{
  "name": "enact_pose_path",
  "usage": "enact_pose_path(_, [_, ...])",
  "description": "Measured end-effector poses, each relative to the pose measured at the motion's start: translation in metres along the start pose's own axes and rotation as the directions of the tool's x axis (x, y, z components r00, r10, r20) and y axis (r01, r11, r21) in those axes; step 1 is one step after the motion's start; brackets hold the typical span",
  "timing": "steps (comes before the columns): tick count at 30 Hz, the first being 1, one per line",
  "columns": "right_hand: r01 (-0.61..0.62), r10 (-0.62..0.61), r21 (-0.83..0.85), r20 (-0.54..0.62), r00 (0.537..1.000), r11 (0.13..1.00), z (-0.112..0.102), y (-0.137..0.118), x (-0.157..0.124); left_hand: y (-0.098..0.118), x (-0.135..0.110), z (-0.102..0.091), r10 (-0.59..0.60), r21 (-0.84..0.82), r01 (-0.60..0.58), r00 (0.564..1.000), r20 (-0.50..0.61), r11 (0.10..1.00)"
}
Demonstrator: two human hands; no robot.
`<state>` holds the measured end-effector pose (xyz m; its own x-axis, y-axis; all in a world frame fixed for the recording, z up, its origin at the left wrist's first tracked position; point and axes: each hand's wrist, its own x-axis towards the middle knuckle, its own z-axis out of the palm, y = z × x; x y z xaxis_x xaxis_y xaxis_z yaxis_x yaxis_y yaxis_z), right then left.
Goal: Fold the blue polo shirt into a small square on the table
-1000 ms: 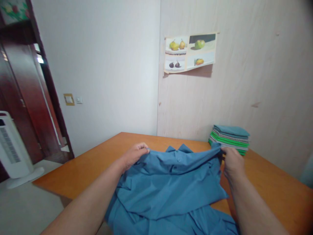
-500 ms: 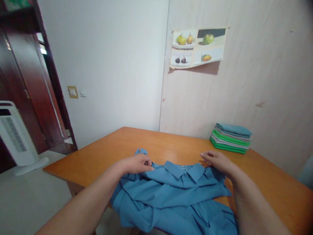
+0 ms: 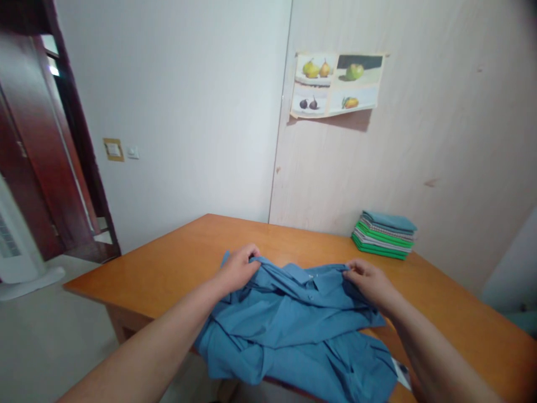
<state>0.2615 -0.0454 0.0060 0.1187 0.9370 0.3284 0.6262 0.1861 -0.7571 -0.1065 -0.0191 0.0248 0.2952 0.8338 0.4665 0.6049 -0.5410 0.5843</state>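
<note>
A blue collared shirt (image 3: 289, 324) lies bunched over the near edge of the table, its lower part hanging off the front. My left hand (image 3: 241, 268) is closed on the fabric near the left shoulder and holds it slightly raised. At the right shoulder, my right hand (image 3: 366, 279) pinches the cloth between thumb and fingers. Between the two hands are the collar and a button; the collar is partly folded over. Creases run across the front of the shirt.
The orange-brown wooden table (image 3: 180, 252) meets the wall at the back. A stack of folded clothes (image 3: 384, 235), green, grey and blue, sits at the back right. A fruit poster (image 3: 335, 84) hangs above. At far left stands a white upright appliance (image 3: 17, 240).
Both hands have taken hold of the shirt's shoulders, and the upper part is lifted and pulled a little away from me. The view has shifted slightly to the right.
</note>
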Motion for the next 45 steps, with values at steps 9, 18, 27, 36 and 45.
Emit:
enact_pose_path(9, [0.183,-0.186,0.034,0.140,0.973,0.983,-0.033,0.018,-0.076,0.012,-0.039,-0.029,0.065,-0.129,-0.007,0.891,0.450,0.992])
enact_pose_path(18, [-0.048,0.043,0.045,0.121,0.992,0.998,-0.037,0.048,-0.080,-0.006,-0.036,-0.030,0.010,-0.088,0.026,0.923,0.386,0.996])
enact_pose_path(27, [-0.067,0.049,0.047,0.313,0.948,0.997,-0.036,0.030,-0.077,0.016,-0.031,-0.008,0.026,-0.172,0.114,0.760,0.649,0.979])
enact_pose_path(36, [-0.140,0.126,0.017,0.338,0.933,0.990,-0.042,0.039,-0.070,0.017,-0.003,-0.015,-0.177,-0.397,0.263,0.954,0.240,0.879])
enact_pose_path(45, [-0.126,0.092,0.124,0.249,0.964,0.984,-0.039,0.016,-0.054,0.021,0.013,-0.043,-0.326,-0.584,0.329,0.938,0.115,0.742])
